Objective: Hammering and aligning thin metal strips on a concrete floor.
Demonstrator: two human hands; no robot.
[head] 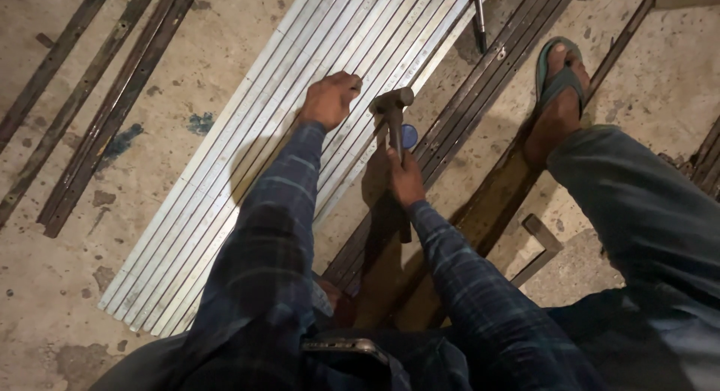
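Observation:
My right hand grips the handle of a hammer, whose metal head hovers over the right edge of a row of several long pale metal strips laid side by side on the concrete floor. My left hand presses down on those strips, fingers curled, just left of the hammer head. Whether it pinches something small is hidden. A small blue round thing shows beside the hammer handle. Both my sleeves are dark plaid.
Dark rusty metal bars lie at the left, and more dark bars run diagonally right of the strips. My sandalled foot rests on the bars at upper right. A thin metal rod lies at the top. A short bar piece lies near my knee.

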